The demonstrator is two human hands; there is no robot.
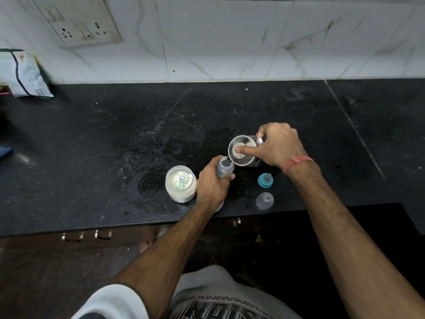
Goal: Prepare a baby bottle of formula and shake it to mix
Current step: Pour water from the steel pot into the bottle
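Note:
My left hand (210, 184) grips the clear baby bottle (225, 168), which stands open-topped on the black counter (115, 139). My right hand (279, 145) holds a steel kettle (243, 153) by its handle, thumb pressed on the lid, tilted with its spout over the bottle's mouth. A jar of white formula powder (181, 186) with a teal scoop (181, 181) inside stands just left of my left hand. The teal ring with the teat (265, 180) and the clear cap (265, 200) lie on the counter right of the bottle.
A printed packet (23, 74) leans at the far left against the marble wall, below a switch and socket plate (78, 21). Cabinet handles (87, 236) show under the counter's front edge. Powder specks dust the counter.

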